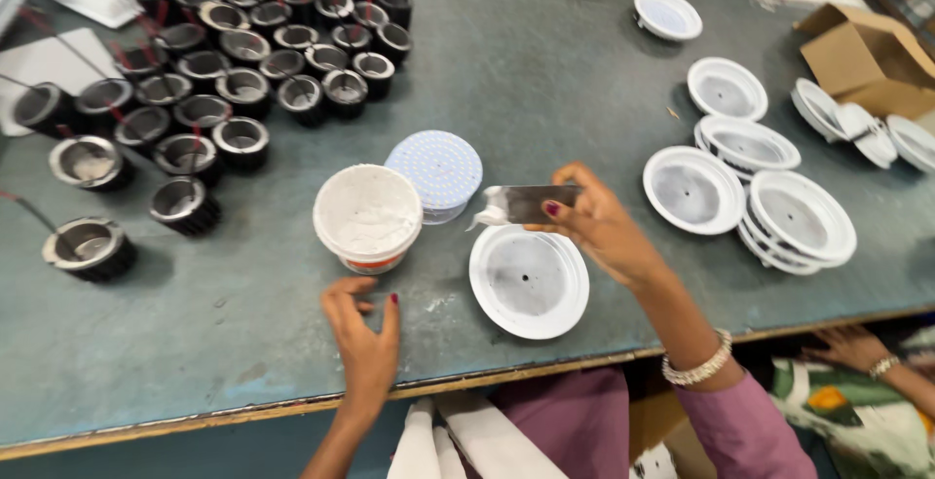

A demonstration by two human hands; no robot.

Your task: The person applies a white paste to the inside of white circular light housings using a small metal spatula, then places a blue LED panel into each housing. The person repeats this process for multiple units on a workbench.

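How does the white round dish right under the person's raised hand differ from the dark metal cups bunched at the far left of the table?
The white dish is wide, shallow and pale, with a grey centre and a small hole; the dark cups are narrower, deeper and black outside with shiny insides. The dish lies alone at the table's near edge below the right hand, which holds a flat metal blade; the cups crowd together farther off. Both are round and open side up.

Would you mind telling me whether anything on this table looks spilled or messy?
Only slightly: white paste smears the blade tip in the right hand, and faint white marks dot the table near the tub. Nothing looks toppled.
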